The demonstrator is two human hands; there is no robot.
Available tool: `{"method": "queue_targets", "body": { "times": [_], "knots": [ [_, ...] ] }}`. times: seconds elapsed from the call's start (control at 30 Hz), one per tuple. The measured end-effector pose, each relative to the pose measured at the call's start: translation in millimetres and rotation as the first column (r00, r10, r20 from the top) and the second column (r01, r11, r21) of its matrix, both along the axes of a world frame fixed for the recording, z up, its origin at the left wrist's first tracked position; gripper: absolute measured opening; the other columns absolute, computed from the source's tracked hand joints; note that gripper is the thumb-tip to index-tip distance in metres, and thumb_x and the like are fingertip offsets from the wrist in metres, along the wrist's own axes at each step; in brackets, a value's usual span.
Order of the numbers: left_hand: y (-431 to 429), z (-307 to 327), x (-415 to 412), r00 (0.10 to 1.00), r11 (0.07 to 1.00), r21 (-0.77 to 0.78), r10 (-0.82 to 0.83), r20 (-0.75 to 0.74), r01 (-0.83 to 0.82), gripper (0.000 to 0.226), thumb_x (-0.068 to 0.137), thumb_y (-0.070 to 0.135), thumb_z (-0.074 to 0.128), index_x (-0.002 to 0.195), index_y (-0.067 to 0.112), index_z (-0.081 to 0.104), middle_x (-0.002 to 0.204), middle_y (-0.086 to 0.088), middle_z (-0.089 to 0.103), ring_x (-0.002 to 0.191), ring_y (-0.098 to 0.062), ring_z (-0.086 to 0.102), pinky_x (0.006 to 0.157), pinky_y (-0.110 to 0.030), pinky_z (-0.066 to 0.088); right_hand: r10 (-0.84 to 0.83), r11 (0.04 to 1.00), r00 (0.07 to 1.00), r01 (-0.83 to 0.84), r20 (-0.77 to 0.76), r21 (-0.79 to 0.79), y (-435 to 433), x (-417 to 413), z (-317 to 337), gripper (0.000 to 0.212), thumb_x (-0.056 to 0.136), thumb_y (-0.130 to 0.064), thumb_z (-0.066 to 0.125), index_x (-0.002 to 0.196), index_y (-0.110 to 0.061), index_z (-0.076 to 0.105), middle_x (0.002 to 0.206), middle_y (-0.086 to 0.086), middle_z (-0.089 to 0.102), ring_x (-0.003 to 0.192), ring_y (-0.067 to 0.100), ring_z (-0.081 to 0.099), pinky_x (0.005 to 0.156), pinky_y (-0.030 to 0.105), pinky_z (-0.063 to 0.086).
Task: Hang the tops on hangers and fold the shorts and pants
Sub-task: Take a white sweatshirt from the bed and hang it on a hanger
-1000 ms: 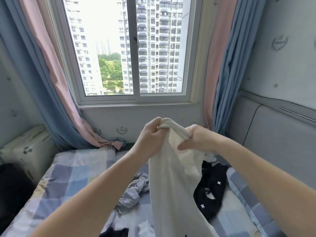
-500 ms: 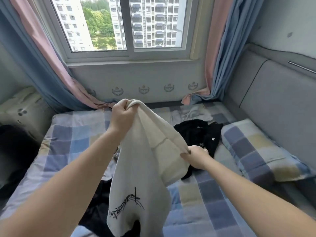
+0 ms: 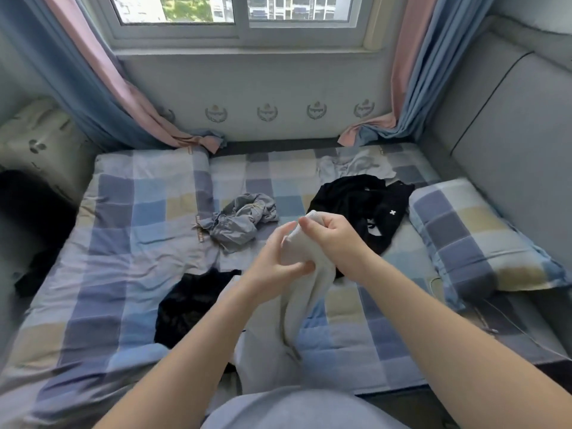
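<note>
Checked bedsheet (image 3: pixel 123 243); matching pillow (image 3: pixel 473 243) at right beside grey padded headboard (image 3: pixel 510 134); pink-blue curtains (image 3: pixel 102 88) flank window (image 3: pixel 241 13).

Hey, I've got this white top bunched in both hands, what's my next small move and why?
The left hand and right hand grip the white top close together, and it hangs bunched and twisted over the bed. I'd probably slide the hands apart along its edge to open it out and find the neck.
</note>
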State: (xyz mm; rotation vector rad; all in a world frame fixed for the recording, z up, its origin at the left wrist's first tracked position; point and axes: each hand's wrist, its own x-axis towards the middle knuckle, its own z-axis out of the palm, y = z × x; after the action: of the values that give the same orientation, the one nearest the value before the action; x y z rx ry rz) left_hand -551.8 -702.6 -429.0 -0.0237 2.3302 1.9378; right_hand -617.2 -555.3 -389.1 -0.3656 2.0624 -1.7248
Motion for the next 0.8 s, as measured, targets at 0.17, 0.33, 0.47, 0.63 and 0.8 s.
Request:
{"method": "queue_targets", "body": {
  "times": [0.17,0.33,0.47,0.63,0.8],
  "knots": [
    [21.1,-26.1,14.7,0.975,0.969,-0.171,0.199,0.102,-0.18,0.045,0.084,0.038,0.078,0.122,0.026,0.056,0.107,0.008,0.067,0.099,-0.012,0.063,0.082,-0.031,0.052,-0.075,0.981,0.99,0.094,0.116,-0.169,7.3,-1.0,10.3,0.033,0.102,-0.021,0.057,0.078,0.001,0.058,0.069,0.01,0.054,0.062,0.019,0.05,0.057,0.025,0.045],
    [17.6,-39.8,16.5,0.967,0.941,-0.254,0.246,0.063,-0.223,0.047,0.104,0.036,0.052,0.061,0.022,0.037,0.045,0.014,0.038,0.045,-0.005,0.033,0.046,-0.022,0.022,-0.172,0.977,0.985,0.173,0.014,-0.128,20.8,-10.5,7.6,0.038,0.098,-0.019,0.064,0.092,0.018,0.056,0.081,0.016,0.051,0.076,0.026,0.046,0.07,0.036,0.041],
    [12.6,-33.4,14.0,0.935,0.946,-0.013,0.322,0.148,-0.323,0.048,0.105,0.039,0.049,0.073,0.004,0.05,0.058,0.005,0.042,0.053,-0.008,0.038,0.054,-0.026,0.031,-0.345,0.936,0.932,0.351,-0.114,0.036,35.2,-9.9,-6.5,0.018,0.096,-0.011,0.064,0.114,-0.013,0.065,0.111,0.001,0.067,0.104,0.013,0.061,0.091,0.024,0.046],
    [1.4,-1.1,1.1,0.89,0.826,0.334,0.4,0.219,-0.454,0.031,0.103,0.041,0.052,0.107,0.02,0.074,0.106,0.0,0.077,0.102,-0.018,0.072,0.088,-0.036,0.057,-0.276,0.949,0.93,0.303,-0.244,0.082,47.8,19.6,-25.6,0.022,0.093,-0.013,0.068,0.113,-0.019,0.063,0.11,-0.004,0.068,0.101,0.01,0.063,0.084,0.023,0.05],
    [11.3,34.4,-5.7,0.931,0.768,0.529,0.323,0.169,-0.362,0.036,0.1,0.043,0.053,0.089,0.023,0.082,0.105,-0.007,0.077,0.1,-0.021,0.074,0.077,-0.029,0.059,-0.019,0.973,0.996,-0.003,0.091,0.231,30.8,51.9,-61.2,0.044,0.087,-0.021,0.076,0.127,-0.023,0.058,0.12,-0.003,0.065,0.108,0.01,0.061,0.086,0.023,0.052]
  ]
}}
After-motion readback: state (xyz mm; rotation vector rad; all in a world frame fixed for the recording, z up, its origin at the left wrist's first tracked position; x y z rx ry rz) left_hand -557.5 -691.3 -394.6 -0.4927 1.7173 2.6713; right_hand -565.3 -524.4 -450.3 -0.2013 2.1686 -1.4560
